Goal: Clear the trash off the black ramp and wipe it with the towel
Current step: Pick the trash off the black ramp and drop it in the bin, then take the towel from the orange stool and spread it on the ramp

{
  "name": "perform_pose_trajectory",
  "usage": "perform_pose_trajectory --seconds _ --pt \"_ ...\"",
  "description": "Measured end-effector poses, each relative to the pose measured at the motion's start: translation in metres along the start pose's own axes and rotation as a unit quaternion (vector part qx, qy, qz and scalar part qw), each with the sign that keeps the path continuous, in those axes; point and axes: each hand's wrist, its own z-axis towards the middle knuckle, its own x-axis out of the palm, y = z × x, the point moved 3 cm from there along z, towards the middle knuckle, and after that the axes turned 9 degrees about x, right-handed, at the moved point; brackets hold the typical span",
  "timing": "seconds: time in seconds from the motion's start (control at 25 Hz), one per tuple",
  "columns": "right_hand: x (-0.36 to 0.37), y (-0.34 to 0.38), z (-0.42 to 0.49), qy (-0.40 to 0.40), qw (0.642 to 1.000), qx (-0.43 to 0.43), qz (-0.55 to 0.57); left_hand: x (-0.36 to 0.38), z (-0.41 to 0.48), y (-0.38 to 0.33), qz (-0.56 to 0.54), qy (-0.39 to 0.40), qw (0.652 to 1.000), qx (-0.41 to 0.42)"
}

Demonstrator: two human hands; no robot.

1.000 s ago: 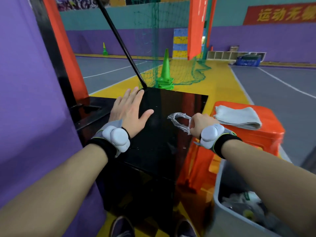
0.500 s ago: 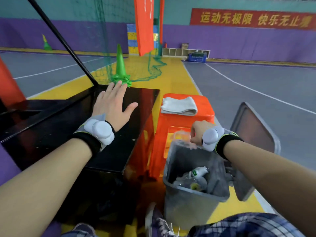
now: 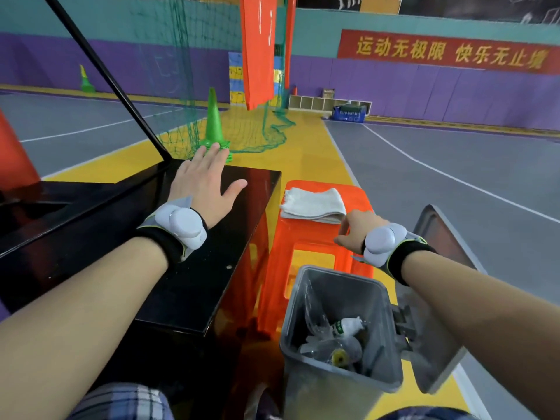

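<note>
My left hand lies flat with fingers spread on the glossy black ramp, near its far edge. A folded white towel rests on top of an orange plastic stool just right of the ramp. My right hand hovers over the stool, just right of the towel's near corner, fingers loosely curled and holding nothing. Below it stands a grey trash bin, lid open, with clear plastic wrap and a bottle inside.
The bin's lid hangs open to the right. A stack of green cones and green netting sit beyond the ramp. A black strut rises diagonally at left. Grey court floor extends to the right.
My right hand carried the clear plastic wrap from the ramp to the bin, let it go, and has risen toward the towel. The view turned right; my left hand stayed on the ramp.
</note>
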Motion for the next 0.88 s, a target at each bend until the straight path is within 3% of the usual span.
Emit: perform_pose_trajectory --seconds 0.24,0.48,0.64,0.88 --pt "0.008 0.045 0.023 -0.023 1.0 -0.011 -0.009 0.008 -0.002 0.027 0.013 0.002 1.0 0.01" --pt "0.025 0.106 0.07 -0.076 0.992 -0.035 -0.09 0.033 0.012 0.064 0.025 0.019 0.999 0.019" --pt "0.041 0.125 0.098 -0.057 0.996 -0.025 -0.062 0.05 0.014 0.08 0.017 0.032 0.999 0.019" --pt "0.061 0.12 0.116 -0.049 0.992 -0.03 -0.115 0.053 -0.008 0.1 0.008 0.034 0.999 -0.035"
